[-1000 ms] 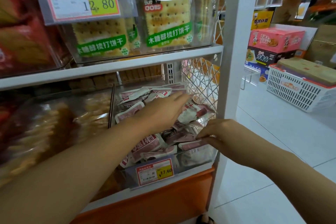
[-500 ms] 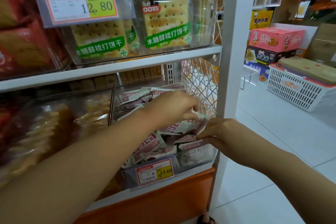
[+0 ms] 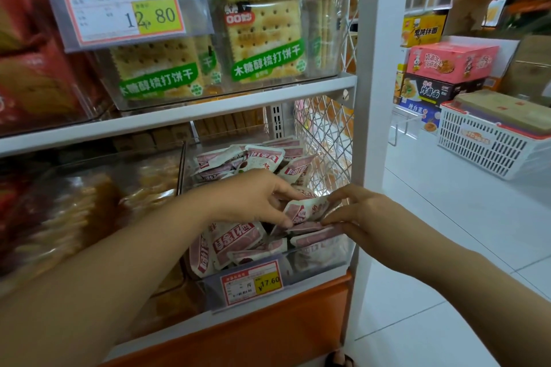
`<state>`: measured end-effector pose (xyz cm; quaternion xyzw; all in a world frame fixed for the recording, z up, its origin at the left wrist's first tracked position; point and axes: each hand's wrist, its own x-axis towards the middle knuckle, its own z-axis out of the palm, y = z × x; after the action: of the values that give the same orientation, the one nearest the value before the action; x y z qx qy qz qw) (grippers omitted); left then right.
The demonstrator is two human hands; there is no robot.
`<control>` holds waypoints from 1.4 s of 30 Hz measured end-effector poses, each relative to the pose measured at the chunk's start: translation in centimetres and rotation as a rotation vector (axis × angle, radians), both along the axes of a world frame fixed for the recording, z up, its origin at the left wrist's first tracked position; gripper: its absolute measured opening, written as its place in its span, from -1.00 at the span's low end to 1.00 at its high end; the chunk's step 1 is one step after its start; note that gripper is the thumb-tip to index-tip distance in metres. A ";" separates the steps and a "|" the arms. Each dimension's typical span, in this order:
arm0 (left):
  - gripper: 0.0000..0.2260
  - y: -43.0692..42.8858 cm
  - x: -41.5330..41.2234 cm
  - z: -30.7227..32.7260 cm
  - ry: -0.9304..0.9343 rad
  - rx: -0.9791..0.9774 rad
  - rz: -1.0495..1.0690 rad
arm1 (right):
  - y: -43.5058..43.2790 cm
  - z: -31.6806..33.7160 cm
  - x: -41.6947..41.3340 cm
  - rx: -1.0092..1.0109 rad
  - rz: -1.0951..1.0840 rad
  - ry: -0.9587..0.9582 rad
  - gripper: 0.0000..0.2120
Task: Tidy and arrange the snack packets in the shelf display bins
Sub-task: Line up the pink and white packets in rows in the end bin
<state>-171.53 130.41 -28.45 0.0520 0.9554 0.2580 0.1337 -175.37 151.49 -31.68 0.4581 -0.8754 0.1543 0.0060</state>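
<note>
The left hand (image 3: 262,199), flat 1 second ago, now pinches a packet (image 3: 304,211); the right hand (image 3: 366,217) pinches its other end, ready to front the bin (image 3: 328,261).

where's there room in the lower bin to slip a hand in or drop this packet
Open headroom lies above the back heap of packets, under the white shelf. The bin front is crammed against its clear wall, and both the left hand and right hand fill the middle, holding one packet.
</note>
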 end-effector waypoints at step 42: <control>-0.83 -0.8 -6.5 -4.3 0.545 -0.367 0.217 | -1.8 -0.3 -1.2 0.056 0.037 -0.079 -0.74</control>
<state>-177.99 129.66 -32.75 -0.0079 0.9864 0.0714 -0.1476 -176.62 149.71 -32.00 0.4676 -0.8704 0.1479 -0.0441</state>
